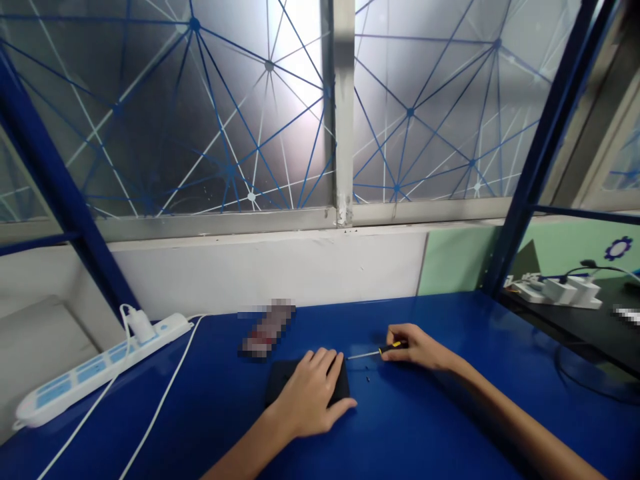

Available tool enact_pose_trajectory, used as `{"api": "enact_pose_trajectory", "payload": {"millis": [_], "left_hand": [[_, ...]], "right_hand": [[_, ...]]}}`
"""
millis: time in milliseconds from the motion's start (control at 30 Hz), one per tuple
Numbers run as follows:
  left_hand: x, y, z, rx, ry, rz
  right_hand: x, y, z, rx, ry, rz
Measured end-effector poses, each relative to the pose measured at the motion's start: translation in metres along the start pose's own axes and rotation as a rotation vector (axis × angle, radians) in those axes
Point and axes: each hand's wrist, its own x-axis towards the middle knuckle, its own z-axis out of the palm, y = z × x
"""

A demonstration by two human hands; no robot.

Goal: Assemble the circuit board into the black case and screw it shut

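Observation:
A flat black box-like object [279,377] lies on the blue table, mostly covered by my left hand [316,392]. That hand rests flat across it, fingers stretched forward and thumb out to the right. My right hand [411,347] is closed around the black and yellow handle of a screwdriver [367,355]. Its thin metal shaft points left, with the tip close to the black object's right corner; I cannot tell if they touch. Tiny dark pieces, looking like screws [368,379], lie just right of the black object.
A white power strip [90,375] with a plugged-in charger lies at the left, its white cable [167,393] running over the table. A blurred-out reddish item [267,330] lies behind the black object. Blue frame posts rise on both sides. White adapters [570,291] sit on a dark surface at right.

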Motion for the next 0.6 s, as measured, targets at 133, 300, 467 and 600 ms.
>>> {"api": "enact_pose_trajectory", "payload": {"millis": [133,300,467,600], "left_hand": [[-0.001,-0.001,-0.003,-0.048,-0.026,-0.019],[-0.004,-0.002,-0.010,-0.116,-0.055,-0.051],[-0.006,-0.002,-0.011,-0.150,-0.050,-0.064],[-0.006,-0.003,-0.008,-0.184,-0.016,-0.068]], "right_hand": [[-0.002,-0.013,-0.004,-0.283,0.051,-0.022],[-0.006,-0.022,0.002,-0.163,-0.011,0.003],[-0.008,-0.005,0.012,0.006,0.005,-0.023],[-0.012,0.000,0.012,-0.117,0.046,-0.024]]}}
